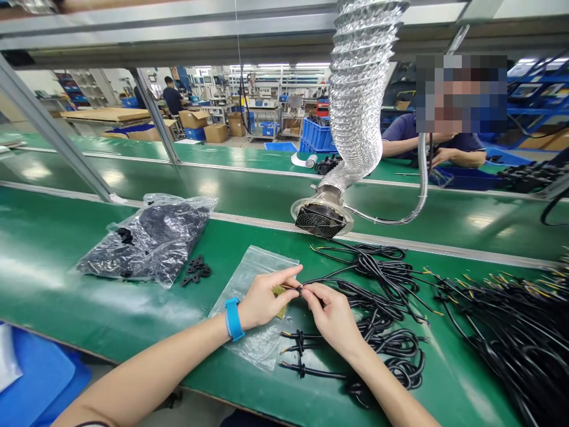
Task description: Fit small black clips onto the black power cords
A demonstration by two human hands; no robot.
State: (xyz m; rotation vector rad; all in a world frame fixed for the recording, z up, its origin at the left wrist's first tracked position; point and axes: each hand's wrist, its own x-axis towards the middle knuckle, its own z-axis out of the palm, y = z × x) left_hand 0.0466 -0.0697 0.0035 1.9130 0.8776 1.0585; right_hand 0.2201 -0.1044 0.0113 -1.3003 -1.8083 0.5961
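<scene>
As both hands (pixel 291 302) pinch black cable (pixel 326 277), green bench (pixel 231 234), workshop

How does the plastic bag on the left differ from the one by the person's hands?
The left bag bulges with small black parts, while the near bag lies mostly flat. The left bag is clear of the hands; the near bag is partly covered by the left hand. Both are clear plastic on the green bench.

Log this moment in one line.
left hand: at black cable | right hand: pinching same cable | left side: bag of black parts | right side: cable pile
</scene>
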